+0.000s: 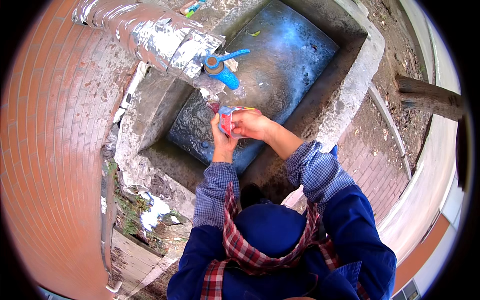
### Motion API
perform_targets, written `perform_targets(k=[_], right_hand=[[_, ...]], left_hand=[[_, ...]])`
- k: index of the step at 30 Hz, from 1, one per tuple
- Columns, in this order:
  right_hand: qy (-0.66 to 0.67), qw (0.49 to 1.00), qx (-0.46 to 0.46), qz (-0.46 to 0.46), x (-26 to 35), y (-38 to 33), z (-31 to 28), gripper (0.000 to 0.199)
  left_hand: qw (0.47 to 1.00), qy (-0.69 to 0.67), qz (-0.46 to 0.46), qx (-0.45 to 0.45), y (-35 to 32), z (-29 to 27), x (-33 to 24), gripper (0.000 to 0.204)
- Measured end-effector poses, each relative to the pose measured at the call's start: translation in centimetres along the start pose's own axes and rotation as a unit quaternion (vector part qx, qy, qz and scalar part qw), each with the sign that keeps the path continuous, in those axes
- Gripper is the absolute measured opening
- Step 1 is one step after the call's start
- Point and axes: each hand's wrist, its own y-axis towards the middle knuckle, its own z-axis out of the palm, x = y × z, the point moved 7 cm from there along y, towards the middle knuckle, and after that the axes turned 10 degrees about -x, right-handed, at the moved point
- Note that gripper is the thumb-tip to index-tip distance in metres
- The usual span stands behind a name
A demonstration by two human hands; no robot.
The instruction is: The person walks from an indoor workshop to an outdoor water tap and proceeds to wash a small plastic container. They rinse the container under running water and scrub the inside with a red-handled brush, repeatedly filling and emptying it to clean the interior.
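Both your hands, left hand [221, 140] and right hand [250, 124], are closed on a red-and-white pouch [228, 120] over the concrete sink [350, 85], just below the blue tap [220, 67]. Rinsing appears underway; next, keep your grip firm.

Blue checked sleeves, navy apron

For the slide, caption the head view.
Both hands, left hand and right hand, hold a red pouch under a blue tap over a concrete basin.
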Motion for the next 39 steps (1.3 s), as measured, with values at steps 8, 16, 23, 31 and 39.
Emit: perform_targets(k=[8, 16, 23, 31, 39], right_hand=[[0.043, 0.999, 0.002, -0.004, 0.3, -1.0, 0.8, 0.015], [0.051, 0.998, -0.019, -0.03, 0.1, -1.1, -0.4, 0.017], [-0.042, 0.998, -0.029, -0.025, 1.6, -1.3, 0.2, 0.017], [-0.016, 0.998, -0.036, -0.057, 1.6, -1.0, -0.6, 0.018], [-0.082, 0.993, 0.017, -0.087, 1.9, -1.4, -0.6, 0.015]], left_hand=[[0.999, -0.001, 0.004, 0.051, 1.0, -0.6, -0.6, 0.053], [0.999, 0.01, 0.017, 0.049, 1.2, -0.6, 0.1, 0.043], [0.999, 0.004, 0.031, 0.017, 0.9, -0.1, -0.9, 0.039], [1.0, 0.014, 0.01, 0.005, 1.1, -0.6, -0.7, 0.041], [0.999, 0.008, -0.051, 0.0, 1.3, -0.9, 0.6, 0.05]])
